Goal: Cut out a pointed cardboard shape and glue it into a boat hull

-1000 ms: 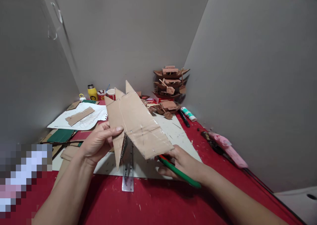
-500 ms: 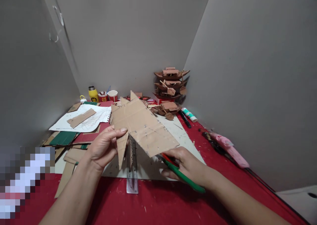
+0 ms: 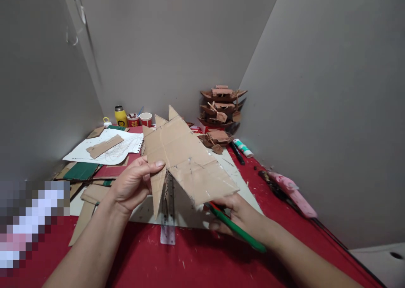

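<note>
Corrugated cardboard piece (image 3: 172,142): pointed ends (image 3: 173,114) cut, marked flap (image 3: 205,178) seemingly unfinished, pinched in my left grip (image 3: 134,182), green-handled scissors (image 3: 238,229) held in my right grip (image 3: 236,212) near its edge.

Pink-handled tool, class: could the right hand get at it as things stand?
Probably not: the right hand is occupied, gripping green-handled scissors. Otherwise, nothing appears to stand between it and the pink-handled tool.

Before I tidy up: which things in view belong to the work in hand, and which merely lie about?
In use: cardboard piece (left hand); green-handled scissors (right hand).
Apparently lying about: yellow bottle; paper cups; model boats; pink tool.
</note>
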{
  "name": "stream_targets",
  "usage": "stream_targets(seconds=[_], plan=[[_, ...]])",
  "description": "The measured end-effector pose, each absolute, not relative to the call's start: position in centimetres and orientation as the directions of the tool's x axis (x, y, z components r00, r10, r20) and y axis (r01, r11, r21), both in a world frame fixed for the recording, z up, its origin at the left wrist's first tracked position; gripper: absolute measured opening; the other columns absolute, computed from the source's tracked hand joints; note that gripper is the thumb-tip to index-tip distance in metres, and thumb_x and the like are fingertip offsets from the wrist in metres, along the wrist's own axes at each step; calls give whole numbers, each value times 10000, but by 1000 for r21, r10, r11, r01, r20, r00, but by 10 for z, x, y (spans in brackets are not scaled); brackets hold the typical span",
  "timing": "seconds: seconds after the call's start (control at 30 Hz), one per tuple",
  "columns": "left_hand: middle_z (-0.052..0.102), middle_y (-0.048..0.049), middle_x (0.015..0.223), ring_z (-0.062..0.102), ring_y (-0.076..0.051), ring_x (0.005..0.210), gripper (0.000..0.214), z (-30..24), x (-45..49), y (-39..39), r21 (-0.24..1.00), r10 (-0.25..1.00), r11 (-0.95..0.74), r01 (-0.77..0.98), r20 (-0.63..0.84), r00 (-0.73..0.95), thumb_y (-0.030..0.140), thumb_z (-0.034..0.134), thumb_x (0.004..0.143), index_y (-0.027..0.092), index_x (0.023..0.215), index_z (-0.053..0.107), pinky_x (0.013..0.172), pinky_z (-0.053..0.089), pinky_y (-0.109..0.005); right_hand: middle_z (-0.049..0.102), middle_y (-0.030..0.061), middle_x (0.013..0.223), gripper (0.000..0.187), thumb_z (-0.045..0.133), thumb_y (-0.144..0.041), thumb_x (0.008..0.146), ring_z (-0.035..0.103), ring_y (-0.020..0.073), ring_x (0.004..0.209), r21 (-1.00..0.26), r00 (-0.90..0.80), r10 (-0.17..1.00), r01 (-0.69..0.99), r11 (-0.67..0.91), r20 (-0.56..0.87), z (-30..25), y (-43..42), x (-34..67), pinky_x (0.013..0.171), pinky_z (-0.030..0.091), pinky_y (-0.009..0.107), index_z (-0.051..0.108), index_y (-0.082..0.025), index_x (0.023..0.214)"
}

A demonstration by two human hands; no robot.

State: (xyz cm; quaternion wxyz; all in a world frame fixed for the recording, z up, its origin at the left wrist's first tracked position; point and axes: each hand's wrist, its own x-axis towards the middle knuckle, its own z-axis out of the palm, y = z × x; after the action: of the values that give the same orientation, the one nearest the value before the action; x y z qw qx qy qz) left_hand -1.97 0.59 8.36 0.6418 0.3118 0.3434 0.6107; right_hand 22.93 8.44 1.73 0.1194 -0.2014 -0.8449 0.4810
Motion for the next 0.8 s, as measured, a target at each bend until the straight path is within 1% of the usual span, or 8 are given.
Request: stream_targets(seconds=[0.13,0.23,0.33,0.43,0.57,0.63,0.7,0.8], plan=[[762,-114,832,712,-187,649,255,85,-20,6,829,998,55,-556,-47,28,152,727,706,80,950,723,633,579,-261,617,3,643,193,634,-340,817,583,126,551,-839,-886,460,209,502,54,17,84,228,546,461,209,596,-153,793],[756,-86,774,697,-167,623,188,86,-19,6,826,1000,9,-564,-21,-15,145,748,687,91,865,726,621,561,-241,591,1,648,246,623,-388,812,560,125,561,-830,-879,474,224,511,55,19,82,226,527,436,202,582,-146,817],[748,-51,718,672,-135,567,149,88,-17,5,824,998,-43,-564,6,-67,114,758,676,111,820,721,598,541,-221,562,5,684,315,608,-447,808,515,124,617,-776,-872,476,219,592,117,23,80,224,565,413,205,594,-132,812],[767,-61,816,692,-146,613,234,90,-16,2,830,995,-72,-552,22,-97,93,757,676,124,906,722,627,550,-237,526,0,672,377,555,-503,836,464,119,617,-740,-878,462,225,633,128,26,79,223,563,381,208,596,-129,810],[765,-96,943,716,-210,879,297,92,-16,0,852,991,-100,-514,41,-127,92,753,695,119,988,714,784,563,-283,518,2,674,415,537,-551,836,447,126,619,-716,-866,478,241,655,146,27,78,223,562,368,216,589,-139,818],[762,-98,971,704,-223,946,327,92,-16,0,856,990,-113,-504,54,-131,97,750,704,124,1027,708,817,560,-291,506,-6,667,401,535,-543,844,434,120,610,-732,-863,481,228,643,154,26,78,223,564,364,215,578,-146,804],[763,-96,969,709,-220,928,342,92,-16,0,860,989,-119,-496,61,-131,106,754,704,126,1043,706,820,562,-292,474,-20,650,384,544,-528,847,403,109,594,-753,-865,475,205,626,160,24,79,223,565,357,211,562,-151,776],[768,-91,929,726,-200,811,323,91,-17,-1,869,990,-110,-482,52,-133,125,770,692,125,1011,718,766,570,-272,428,-33,638,383,576,-522,831,367,101,591,-775,-868,472,189,603,155,22,79,224,554,338,207,561,-146,760]])
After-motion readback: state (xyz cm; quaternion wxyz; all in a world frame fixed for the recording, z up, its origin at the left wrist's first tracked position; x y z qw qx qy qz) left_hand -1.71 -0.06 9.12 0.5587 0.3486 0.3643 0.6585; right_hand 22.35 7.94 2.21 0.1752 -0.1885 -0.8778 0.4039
